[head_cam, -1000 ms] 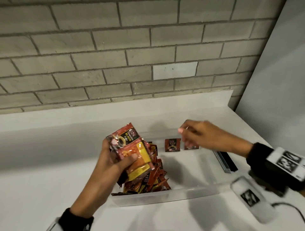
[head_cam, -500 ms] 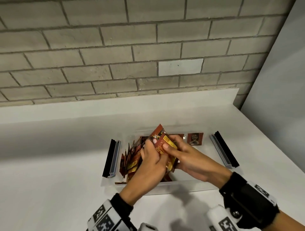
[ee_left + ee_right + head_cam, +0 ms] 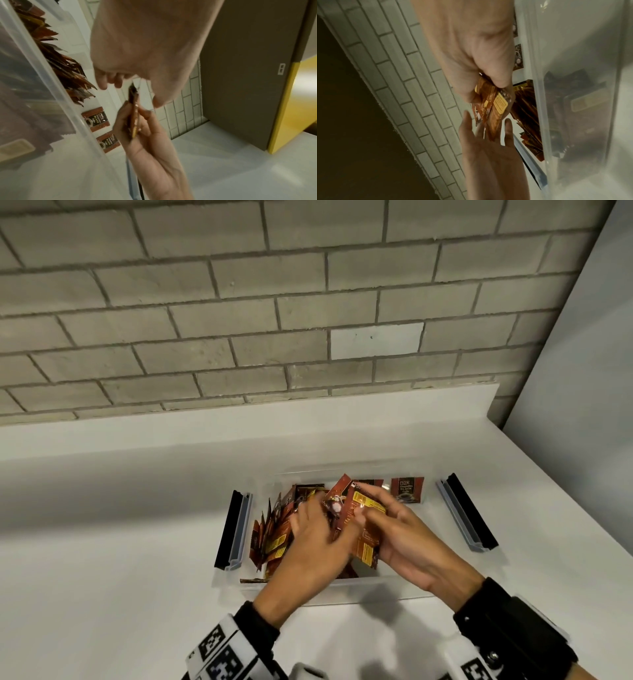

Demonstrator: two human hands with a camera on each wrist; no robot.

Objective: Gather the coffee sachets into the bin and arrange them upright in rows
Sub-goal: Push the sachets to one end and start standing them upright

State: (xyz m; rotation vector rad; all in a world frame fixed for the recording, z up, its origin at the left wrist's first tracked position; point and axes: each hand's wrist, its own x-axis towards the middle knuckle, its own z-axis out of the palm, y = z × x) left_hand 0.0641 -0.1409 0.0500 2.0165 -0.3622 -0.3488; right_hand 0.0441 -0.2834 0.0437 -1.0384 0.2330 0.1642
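Clear bin (image 3: pixel 404 590) holds upright sachets (image 3: pixel 274 529); both hands' fingers (image 3: pixel 368 501) grip a sachet bundle (image 3: pixel 359 525).

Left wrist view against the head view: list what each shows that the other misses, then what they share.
Only the left wrist view shows a yellow panel beside a dark cabinet side. Only the head view shows both black-and-grey bin latches, left and right, and the marker-covered wrist bands. Both show the clear plastic bin, the red-brown coffee sachets leaning inside it, and the right hand pinching sachets.
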